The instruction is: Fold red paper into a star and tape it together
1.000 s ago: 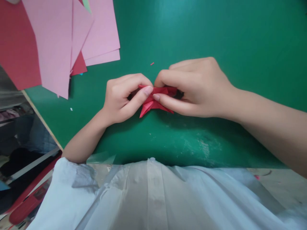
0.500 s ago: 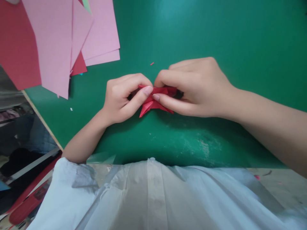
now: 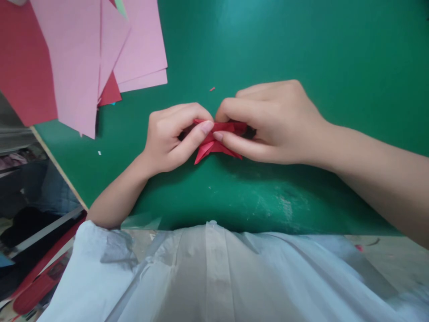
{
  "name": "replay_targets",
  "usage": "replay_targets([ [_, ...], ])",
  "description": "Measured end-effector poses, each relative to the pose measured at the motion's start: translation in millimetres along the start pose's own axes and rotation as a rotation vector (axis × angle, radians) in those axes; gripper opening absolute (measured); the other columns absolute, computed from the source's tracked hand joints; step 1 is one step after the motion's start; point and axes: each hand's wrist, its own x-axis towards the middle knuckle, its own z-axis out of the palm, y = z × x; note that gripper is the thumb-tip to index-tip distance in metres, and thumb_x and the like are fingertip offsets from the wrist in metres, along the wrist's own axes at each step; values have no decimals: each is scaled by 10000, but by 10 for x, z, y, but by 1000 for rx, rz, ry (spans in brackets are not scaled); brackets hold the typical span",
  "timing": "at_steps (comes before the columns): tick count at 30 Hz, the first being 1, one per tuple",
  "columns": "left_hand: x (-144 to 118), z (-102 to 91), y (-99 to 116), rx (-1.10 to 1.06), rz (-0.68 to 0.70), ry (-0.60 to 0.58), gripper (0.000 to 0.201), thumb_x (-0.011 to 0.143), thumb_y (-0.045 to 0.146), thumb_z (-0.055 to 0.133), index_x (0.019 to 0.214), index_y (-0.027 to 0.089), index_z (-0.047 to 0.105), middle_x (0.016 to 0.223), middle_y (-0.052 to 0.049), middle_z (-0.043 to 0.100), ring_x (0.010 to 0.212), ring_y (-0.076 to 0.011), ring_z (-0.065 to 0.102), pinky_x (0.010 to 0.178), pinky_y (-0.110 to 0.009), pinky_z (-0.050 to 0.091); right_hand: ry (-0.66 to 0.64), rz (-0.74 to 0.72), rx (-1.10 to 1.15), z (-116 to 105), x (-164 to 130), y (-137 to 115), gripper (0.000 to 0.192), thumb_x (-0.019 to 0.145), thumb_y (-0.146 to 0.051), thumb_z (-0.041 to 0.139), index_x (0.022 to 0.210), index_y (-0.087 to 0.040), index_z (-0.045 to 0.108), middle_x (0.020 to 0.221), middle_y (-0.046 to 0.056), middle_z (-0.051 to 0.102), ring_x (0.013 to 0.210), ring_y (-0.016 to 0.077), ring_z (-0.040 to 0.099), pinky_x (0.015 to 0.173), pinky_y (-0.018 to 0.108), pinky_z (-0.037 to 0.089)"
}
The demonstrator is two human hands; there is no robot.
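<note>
Between my hands is a piece of folded red paper [image 3: 221, 146] with pointed flaps, two of them sticking out toward me. My left hand [image 3: 177, 134] pinches its left part, thumb on top and fingers curled behind. From the other side my right hand [image 3: 271, 120] grips the right part, its thumb pressed on the middle of the paper close to the left thumb. Both hands hide much of the folded shape. They rest at or just above the green table [image 3: 208, 192].
Pink paper sheets [image 3: 73, 58] and a red sheet [image 3: 27, 71] overlap at the table's back left, with a green strip [image 3: 120, 8] among them. Small scraps, one red [image 3: 212, 89] and one white [image 3: 99, 153], lie on the table. The table's left edge [image 3: 60, 167] runs diagonally.
</note>
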Motion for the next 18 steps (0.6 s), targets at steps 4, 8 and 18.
replay_targets([
  [4,3,1,4,17,-1,0,331,1053,398,443,837,226,626,712,38,670,675,-85,683,598,-230,509,1,1,0,-2,-3,3,241,1004,-349,467,861,-191,580,677,-9,536,636,113,491,598,261,295],
  [8,4,3,4,12,1,1,325,1051,395,448,836,224,621,706,38,666,654,-79,675,581,-225,496,5,-3,-4,2,-5,5,237,999,-349,470,861,-191,582,673,-11,527,622,112,478,589,262,281],
  [18,4,1,-3,12,7,1,339,1052,416,446,839,220,621,705,41,661,673,-80,691,593,-215,506,3,14,25,11,-11,9,245,1015,-361,463,899,-194,599,712,7,562,723,141,558,651,263,354],
])
